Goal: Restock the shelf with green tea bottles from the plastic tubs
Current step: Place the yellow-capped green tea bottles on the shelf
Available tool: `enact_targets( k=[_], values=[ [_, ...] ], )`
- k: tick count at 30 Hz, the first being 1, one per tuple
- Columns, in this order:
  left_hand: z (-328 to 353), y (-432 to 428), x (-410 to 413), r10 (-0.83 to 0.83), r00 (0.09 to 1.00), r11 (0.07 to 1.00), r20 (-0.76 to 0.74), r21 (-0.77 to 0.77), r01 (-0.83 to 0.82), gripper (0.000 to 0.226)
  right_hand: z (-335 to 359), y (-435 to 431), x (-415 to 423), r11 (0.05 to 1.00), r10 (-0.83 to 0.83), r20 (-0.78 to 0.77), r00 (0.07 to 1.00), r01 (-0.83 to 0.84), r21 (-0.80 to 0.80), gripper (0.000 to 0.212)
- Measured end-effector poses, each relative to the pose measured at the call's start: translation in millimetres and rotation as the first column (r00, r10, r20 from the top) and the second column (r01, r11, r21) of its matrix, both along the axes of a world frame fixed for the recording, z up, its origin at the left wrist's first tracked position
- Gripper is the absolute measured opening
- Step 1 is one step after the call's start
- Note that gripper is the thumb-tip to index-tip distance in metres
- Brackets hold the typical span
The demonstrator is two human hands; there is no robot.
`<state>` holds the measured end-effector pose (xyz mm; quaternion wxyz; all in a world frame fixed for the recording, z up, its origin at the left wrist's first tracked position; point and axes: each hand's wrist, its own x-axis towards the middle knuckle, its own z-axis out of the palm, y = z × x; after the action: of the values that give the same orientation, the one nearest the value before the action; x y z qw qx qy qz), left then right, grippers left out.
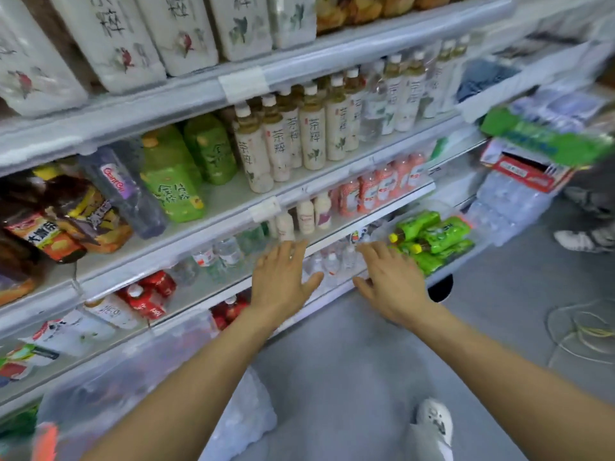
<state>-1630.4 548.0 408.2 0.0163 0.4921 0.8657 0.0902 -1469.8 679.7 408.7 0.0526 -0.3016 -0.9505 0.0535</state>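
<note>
1. Before the shelf (206, 224), the left hand (283, 277) reached forward, palm down, fingers straight and spread, holding nothing.
2. Beside it, the right hand (389, 281) stretched likewise, splayed and empty.
3. Green tea bottles (436, 234) lay in a clear plastic tub (446, 267), near the right fingertips.

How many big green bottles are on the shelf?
2 green bottles: one at the front beside the purple bottle, one right of it, farther back. Others may hide behind.
</note>
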Motion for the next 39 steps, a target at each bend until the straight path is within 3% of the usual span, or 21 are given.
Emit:
enact_targets(
  k=[4,9,14,17,21,28,33,39],
  values=[
    [-24.0,88.2,43.0,-0.004,0.983,0.998,0.186,0.067,-0.008,0.06,-13.7,93.6,50.5,0.999,-0.036,0.042,0.998,0.036,-0.015,0.059],
    [-61.3,197.2,109.4,-0.003,0.9,0.999,0.435,0.038,-0.015,0.066,-35.3,219.9,114.7,0.994,-0.078,0.18,0.981,0.09,-0.058,0.06],
    [-90.1,281.7,145.4,0.157,0.731,0.984,0.664,-0.039,-0.176,0.063,-66.9,324.4,147.1,0.993,-0.014,0.314,0.949,0.051,-0.108,0.061],
    [-111.5,318.3,153.1,0.244,0.621,0.958,0.745,-0.084,-0.275,0.077,-84.6,365.1,146.5,0.992,0.018,0.381,0.924,0.03,-0.121,0.062],
    [-127.5,361.2,147.1,0.344,0.49,0.914,0.801,-0.167,-0.37,0.061,-110.4,405.9,134.9,0.989,0.075,0.43,0.9,-0.014,-0.145,0.063],
    [-160.0,426.0,119.9,0.416,0.266,0.81,0.87,-0.221,-0.543,0.054,-142.1,478.4,85.3,0.967,0.162,0.504,0.848,-0.034,-0.253,0.073],
    [-193.0,476.6,91.4,0.484,0.12,0.721,0.867,-0.318,-0.616,0.047,-167.5,537.2,46.6,0.953,0.205,0.567,0.798,-0.031,-0.301,0.064],
    [-236.3,512.0,90.9,0.524,-0.048,0.612,0.85,-0.416,-0.672,0.058,-212.8,591.5,17.1,0.897,0.271,0.559,0.783,0.004,-0.441,0.062]
  ],
)
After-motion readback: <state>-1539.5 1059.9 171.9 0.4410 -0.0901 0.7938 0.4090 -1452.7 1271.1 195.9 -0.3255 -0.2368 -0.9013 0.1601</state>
